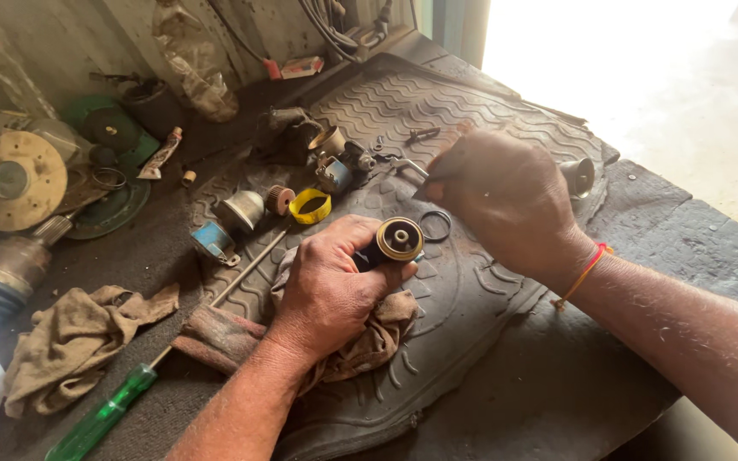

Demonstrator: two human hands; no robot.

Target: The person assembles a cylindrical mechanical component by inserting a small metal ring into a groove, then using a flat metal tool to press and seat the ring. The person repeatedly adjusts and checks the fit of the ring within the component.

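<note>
Left hand (330,286) clamps a small cylindrical part with a brass face (397,240) against a rag (377,337) on the rubber mat (471,316). Right hand (506,201) hovers just beyond, closed around a dark tool (403,164). It looks like mid-disassembly; next calls for steady alignment with the brass centre. A black O-ring (435,225) lies beside.

Cylinder (396,240): we see a short, dark part with a brass-coloured round face and a central hole, lying on its side with the face toward the camera.
Hold: our left hand (328,290) wraps its body, over a dirty rag (369,341) on the rubber mat (471,299).
Tool (410,167): a thin metal piece in our right hand (506,201), above and right of the cylinder.
</note>
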